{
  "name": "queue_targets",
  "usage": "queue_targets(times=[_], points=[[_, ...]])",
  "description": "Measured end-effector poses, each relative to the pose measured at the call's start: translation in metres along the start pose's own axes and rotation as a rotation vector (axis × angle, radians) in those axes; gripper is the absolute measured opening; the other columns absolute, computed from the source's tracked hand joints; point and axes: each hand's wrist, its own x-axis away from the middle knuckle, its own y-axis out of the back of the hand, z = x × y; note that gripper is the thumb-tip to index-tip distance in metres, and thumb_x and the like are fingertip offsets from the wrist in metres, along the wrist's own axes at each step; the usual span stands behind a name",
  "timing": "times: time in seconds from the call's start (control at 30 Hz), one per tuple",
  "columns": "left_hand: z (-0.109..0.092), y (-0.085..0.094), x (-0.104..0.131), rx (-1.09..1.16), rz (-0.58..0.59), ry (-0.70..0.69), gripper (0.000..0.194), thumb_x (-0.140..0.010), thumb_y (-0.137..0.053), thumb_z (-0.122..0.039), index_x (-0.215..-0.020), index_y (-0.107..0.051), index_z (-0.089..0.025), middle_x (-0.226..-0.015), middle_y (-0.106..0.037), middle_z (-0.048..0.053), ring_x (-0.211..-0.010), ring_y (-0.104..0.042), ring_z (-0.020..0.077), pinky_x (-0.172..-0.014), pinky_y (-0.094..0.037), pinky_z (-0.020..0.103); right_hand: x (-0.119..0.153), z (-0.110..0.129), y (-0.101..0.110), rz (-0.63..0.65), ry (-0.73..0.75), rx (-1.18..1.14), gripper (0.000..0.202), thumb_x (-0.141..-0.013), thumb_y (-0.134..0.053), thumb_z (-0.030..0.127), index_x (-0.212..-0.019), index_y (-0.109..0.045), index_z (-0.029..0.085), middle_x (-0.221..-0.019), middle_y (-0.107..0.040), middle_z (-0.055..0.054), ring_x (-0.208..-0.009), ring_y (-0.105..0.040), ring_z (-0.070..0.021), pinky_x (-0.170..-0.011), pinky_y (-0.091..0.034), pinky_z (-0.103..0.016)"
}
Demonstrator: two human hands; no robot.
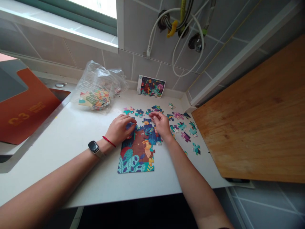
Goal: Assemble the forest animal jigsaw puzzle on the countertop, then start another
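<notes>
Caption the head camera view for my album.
Left hand and right hand at a partly joined jigsaw, loose pieces alongside.

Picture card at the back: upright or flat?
Upright: the card stands on its lower edge, picture outward, apparently leaning back against the tiled wall.

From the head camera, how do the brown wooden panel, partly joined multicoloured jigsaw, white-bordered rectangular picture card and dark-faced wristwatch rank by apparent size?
1. Wooden panel
2. Jigsaw
3. Picture card
4. Wristwatch
</notes>
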Motion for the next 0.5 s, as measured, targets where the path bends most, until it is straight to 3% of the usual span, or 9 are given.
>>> queue_targets(times=[0.1, 0.23, 0.3, 0.5], points=[[0.002, 0.001, 0.000, -0.047, 0.000, 0.030, 0.018, -0.099, -0.058, -0.030, -0.096, -0.074, -0.022, -0.097, -0.078, 0.008, -0.094, -0.068, 0.0281, -0.086, -0.056, 0.043, -0.001, 0.010, 0.018, 0.071, 0.030, 0.186, 0.024, -0.092, -0.069, 0.039, -0.109, -0.075, 0.023, -0.106, -0.080, -0.007, -0.106, -0.075, -0.0228, -0.104, -0.057, -0.046], [0.011, 0.003, 0.000, -0.108, -0.038, 0.115, 0.020, -0.097, -0.055, -0.026, -0.104, -0.073, -0.021, -0.104, -0.078, 0.010, -0.099, -0.070, 0.0310, -0.090, -0.057, 0.047, 0.002, 0.025, 0.042, 0.419, 0.158, 0.541, 0.049, -0.076, -0.090, 0.030, -0.123, -0.078, 0.024, -0.127, -0.074, -0.010, -0.123, -0.068, -0.0280, -0.114, -0.049, -0.048], [0.017, 0.005, -0.001, -0.117, -0.047, 0.143, 0.026, -0.095, -0.051, -0.018, -0.107, -0.073, -0.020, -0.109, -0.079, 0.010, -0.103, -0.070, 0.0310, -0.093, -0.057, 0.048, 0.003, 0.028, 0.047, 0.517, 0.213, 0.671, 0.057, -0.070, -0.095, 0.026, -0.125, -0.078, 0.025, -0.133, -0.070, -0.011, -0.130, -0.063, -0.0298, -0.118, -0.045, -0.048], [0.028, 0.000, -0.002, -0.100, 0.010, 0.116, 0.047, -0.082, -0.046, -0.005, -0.120, -0.071, -0.018, -0.118, -0.078, 0.011, -0.114, -0.070, 0.0292, -0.101, -0.058, 0.046, 0.006, 0.019, 0.034, 0.411, 0.236, 0.834, 0.046, -0.082, -0.089, 0.036, -0.125, -0.079, 0.024, -0.131, -0.068, -0.014, -0.127, -0.062, -0.0317, -0.115, -0.047, -0.051]])
